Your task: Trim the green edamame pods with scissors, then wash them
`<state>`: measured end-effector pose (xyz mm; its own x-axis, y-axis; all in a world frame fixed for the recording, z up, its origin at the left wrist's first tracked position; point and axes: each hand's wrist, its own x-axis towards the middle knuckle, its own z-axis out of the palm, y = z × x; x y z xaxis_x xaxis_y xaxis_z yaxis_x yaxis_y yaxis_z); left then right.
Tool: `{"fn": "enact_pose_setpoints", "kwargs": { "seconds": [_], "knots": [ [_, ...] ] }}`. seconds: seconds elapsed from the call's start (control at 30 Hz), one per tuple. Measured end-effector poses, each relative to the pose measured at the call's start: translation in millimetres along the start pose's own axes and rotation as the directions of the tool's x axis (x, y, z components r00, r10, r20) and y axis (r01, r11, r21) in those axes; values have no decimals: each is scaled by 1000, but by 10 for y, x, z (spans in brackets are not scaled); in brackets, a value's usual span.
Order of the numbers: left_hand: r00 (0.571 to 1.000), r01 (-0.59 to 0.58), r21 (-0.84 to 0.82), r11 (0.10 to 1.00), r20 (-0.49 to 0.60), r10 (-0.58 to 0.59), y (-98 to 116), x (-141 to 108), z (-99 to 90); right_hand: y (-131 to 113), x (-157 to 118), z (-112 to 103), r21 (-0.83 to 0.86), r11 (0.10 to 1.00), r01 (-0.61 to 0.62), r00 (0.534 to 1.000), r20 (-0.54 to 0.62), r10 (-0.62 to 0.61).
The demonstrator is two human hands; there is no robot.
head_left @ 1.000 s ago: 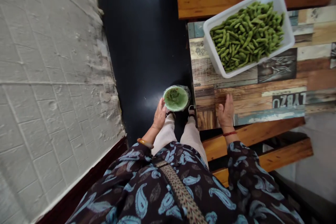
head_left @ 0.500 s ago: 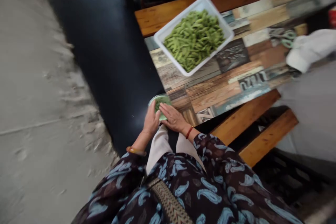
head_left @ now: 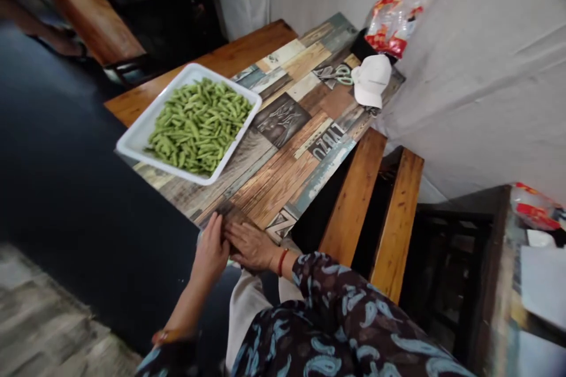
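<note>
Both hands are at the near corner of the wood-patchwork table (head_left: 274, 159). My right hand (head_left: 253, 245) lies palm down on the tabletop edge with its fingers stretched out. Beside it, my left hand (head_left: 211, 250) is held on edge at the corner, fingers extended, its thumb by the right fingertips. I see nothing held in either hand. A sliver of the pale green container (head_left: 232, 263) shows under the hands; the rest of it is hidden. Beyond them, a white plastic tub (head_left: 132, 144) with a heap of green pea or bean pods (head_left: 198, 123) sits at the table's left side.
Green-handled scissors (head_left: 342, 75) and a white cap (head_left: 372, 79) lie farther along the table. A red and clear plastic bag (head_left: 391, 23) stands at the wall end. Wooden benches flank the table, the near one (head_left: 349, 206) on the right. Another table (head_left: 499, 283) is at far right.
My hands have gone from over the green container onto the table's corner edge. The view has turned right, so the tub appears lower and farther left.
</note>
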<state>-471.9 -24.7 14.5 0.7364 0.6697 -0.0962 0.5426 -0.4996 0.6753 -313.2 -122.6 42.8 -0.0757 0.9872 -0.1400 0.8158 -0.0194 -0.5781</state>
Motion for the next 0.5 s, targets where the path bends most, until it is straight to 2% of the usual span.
{"fn": "enact_pose_setpoints", "kwargs": {
  "seconds": [0.03, 0.07, 0.1, 0.17, 0.23, 0.3, 0.33, 0.37, 0.4, 0.43, 0.47, 0.5],
  "knots": [
    [998, 49, -37, 998, -30, -51, 3, -13, -40, 59, -10, -34, -12, 1000, -10, 999, -49, 10],
    [991, 118, -79, 990, -56, -123, 21, -18, -79, 231, -34, -136, -49, 998, -50, 989, -142, 43],
    [973, 206, -144, 968, -77, -219, 58, -12, -113, 507, -76, -302, -55, 991, -119, 973, -207, 105],
    [903, 378, -324, 867, -78, -423, 179, 46, -158, 1283, -229, -776, -35, 956, -292, 906, -330, 264],
    [821, 467, -532, 707, -38, -570, 332, 169, -173, 2172, -440, -1312, 16, 892, -451, 799, -437, 412],
    [760, 444, -717, 537, -15, -650, 474, 348, -181, 2952, -621, -1737, 78, 826, -558, 692, -506, 516],
    [738, 408, -790, 458, -10, -675, 532, 451, -192, 3242, -667, -1861, 111, 786, -609, 632, -530, 565],
    [720, 365, -849, 381, -1, -694, 581, 559, -210, 3439, -671, -1910, 124, 725, -678, 560, -552, 618],
    [712, 327, -892, 312, 16, -703, 622, 668, -236, 3529, -629, -1884, 114, 693, -712, 532, -557, 638],
    [714, 298, -920, 255, 38, -699, 657, 777, -269, 3501, -543, -1786, 85, 700, -709, 548, -559, 623],
    [721, 274, -938, 211, 56, -690, 687, 884, -307, 3355, -424, -1628, 38, 753, -657, 621, -539, 569],
    [728, 254, -950, 182, 64, -683, 714, 988, -349, 3104, -284, -1427, -3, 838, -546, 724, -504, 470]
  ]
}}
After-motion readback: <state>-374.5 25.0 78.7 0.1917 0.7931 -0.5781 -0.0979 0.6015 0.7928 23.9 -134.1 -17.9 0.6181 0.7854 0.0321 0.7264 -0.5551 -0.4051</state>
